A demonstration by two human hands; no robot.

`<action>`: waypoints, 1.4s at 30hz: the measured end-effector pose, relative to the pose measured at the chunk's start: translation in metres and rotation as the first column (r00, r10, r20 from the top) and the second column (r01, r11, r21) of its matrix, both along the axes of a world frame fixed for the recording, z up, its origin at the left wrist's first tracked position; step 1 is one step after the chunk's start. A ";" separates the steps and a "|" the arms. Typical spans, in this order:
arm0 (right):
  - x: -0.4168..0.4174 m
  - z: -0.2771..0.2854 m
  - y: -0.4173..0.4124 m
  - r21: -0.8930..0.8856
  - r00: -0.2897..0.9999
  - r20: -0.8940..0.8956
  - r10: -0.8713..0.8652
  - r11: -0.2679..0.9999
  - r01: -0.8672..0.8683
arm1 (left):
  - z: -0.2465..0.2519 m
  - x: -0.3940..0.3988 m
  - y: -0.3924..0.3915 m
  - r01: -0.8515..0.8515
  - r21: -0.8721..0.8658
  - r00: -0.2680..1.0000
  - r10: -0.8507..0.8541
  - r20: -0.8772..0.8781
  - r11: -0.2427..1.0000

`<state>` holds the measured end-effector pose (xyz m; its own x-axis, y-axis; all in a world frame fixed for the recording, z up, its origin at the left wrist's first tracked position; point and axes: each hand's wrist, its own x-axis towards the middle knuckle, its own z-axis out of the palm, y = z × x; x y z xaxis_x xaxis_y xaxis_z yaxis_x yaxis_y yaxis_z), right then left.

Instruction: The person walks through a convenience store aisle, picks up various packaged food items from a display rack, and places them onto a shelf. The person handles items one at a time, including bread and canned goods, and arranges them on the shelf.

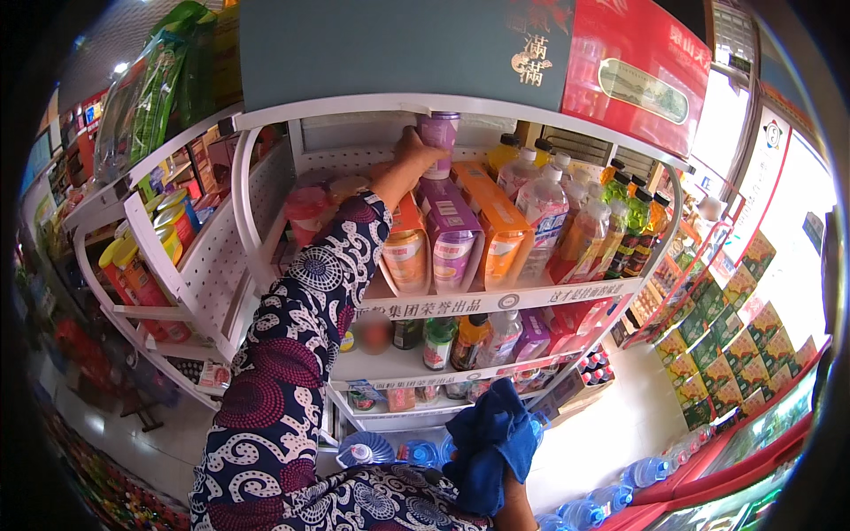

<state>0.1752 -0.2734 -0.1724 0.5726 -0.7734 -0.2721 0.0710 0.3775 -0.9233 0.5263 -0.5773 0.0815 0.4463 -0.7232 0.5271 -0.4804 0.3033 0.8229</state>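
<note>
My left hand [417, 156] reaches onto the upper shelf and grips a purple paper-like cup [439, 139] with a pale base, held upright under the top rail. Just in front of it lie a purple multipack of cups [455, 226] and an orange multipack [495, 229]; another orange pack [404, 245] sits to their left. Whether the held cup touches the packs, I cannot tell. Low in front of my body, my right hand [514, 494] holds a crumpled dark blue cloth [495, 438], which covers most of its fingers.
Plastic drink bottles [548, 199] crowd the shelf's right half. A white printed shelf rail [508, 302] runs along the front. Gift boxes [405, 53] stand on top. Below are a shelf of bottles [438, 345] and large water jugs [365, 451]. Stacked cartons [730, 338] stand at right.
</note>
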 end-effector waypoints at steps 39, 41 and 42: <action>0.030 0.004 -0.005 -0.109 1.000 0.005 -0.001 0.994 0.002 | -0.116 0.004 0.224 -0.351 -0.150 0.926 0.366 0.089 0.924; 0.030 0.007 -0.004 -0.104 1.000 0.000 -0.012 0.995 0.012 | -0.111 -0.002 0.227 -0.360 -0.154 0.928 0.370 0.038 0.920; 0.031 0.008 -0.004 -0.104 1.000 0.000 -0.017 0.994 0.017 | -0.110 -0.004 0.229 -0.365 -0.168 0.929 0.369 -0.009 0.916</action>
<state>0.2064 -0.2769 -0.1647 0.5588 -0.8073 -0.1899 0.0761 0.2779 -0.9576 0.5220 -0.3482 -0.0286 0.6505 -0.4136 0.6370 -0.6016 0.2313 0.7646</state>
